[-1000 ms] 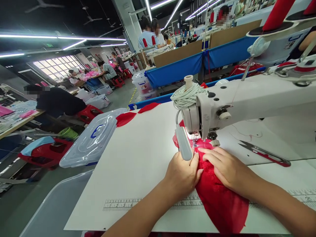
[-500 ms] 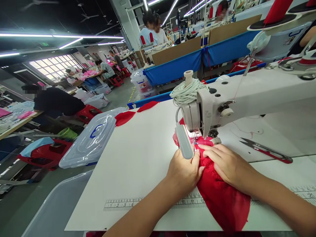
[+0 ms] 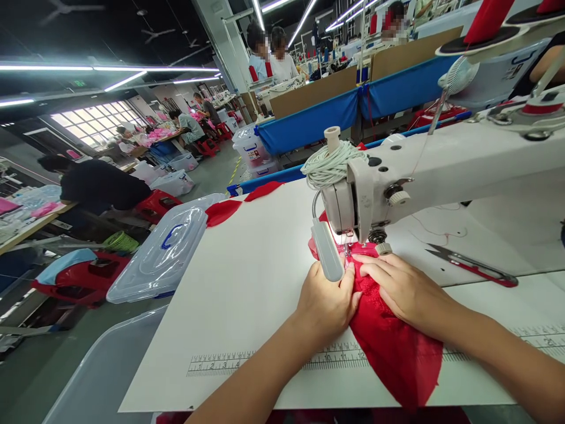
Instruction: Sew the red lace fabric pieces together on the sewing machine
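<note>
A piece of red lace fabric [image 3: 397, 353] lies under the presser foot of a white sewing machine [image 3: 432, 165], and its lower end spreads toward the table's front edge. My left hand [image 3: 329, 300] is closed on the fabric's left edge, thumb and fingers pressed together just before the needle. On the right side of the cloth, my right hand [image 3: 404, 291] lies with its fingers stretched over the lace, fingertips close to the foot. A small grey lamp [image 3: 328, 250] hides part of my left fingers. My right thumb is hidden.
Thread snips [image 3: 472, 265] lie right of the machine head. A printed ruler [image 3: 220, 365] runs along the table's front. Red fabric pieces [image 3: 224, 212] lie at the far left edge, beside a clear lidded box [image 3: 163, 247]. Several people sit at other tables beyond.
The view has shifted slightly. Both hands stay on the fabric near the needle, in almost the same pose. The fabric's lower end sits slightly farther from the table's front edge.
</note>
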A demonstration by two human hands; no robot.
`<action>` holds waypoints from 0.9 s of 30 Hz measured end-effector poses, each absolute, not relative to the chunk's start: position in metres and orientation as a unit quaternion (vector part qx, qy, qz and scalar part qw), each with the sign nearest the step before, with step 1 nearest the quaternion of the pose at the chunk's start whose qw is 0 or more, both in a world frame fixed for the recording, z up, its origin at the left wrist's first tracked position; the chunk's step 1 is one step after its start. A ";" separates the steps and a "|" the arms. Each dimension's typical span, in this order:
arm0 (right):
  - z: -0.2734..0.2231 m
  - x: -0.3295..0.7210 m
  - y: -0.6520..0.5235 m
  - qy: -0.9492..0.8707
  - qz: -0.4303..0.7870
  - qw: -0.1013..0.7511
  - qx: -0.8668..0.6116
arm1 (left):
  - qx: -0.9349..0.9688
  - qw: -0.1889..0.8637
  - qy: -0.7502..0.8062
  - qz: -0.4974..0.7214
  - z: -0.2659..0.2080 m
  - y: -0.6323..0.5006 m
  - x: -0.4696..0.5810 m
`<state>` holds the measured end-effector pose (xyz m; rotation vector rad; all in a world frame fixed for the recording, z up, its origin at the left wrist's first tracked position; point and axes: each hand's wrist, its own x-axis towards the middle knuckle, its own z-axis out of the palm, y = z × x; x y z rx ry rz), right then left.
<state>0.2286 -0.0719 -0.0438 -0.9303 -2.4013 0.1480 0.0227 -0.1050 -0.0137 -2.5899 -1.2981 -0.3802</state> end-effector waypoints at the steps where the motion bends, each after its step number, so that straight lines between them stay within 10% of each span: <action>1: -0.045 0.229 -0.072 -0.894 0.054 0.279 -0.345 | -0.880 0.111 -0.443 -0.127 -0.014 -0.105 0.023; 27: -0.043 0.240 -0.075 -0.906 -0.020 0.317 -0.281 | -0.908 0.097 -0.377 -0.154 0.006 -0.106 0.018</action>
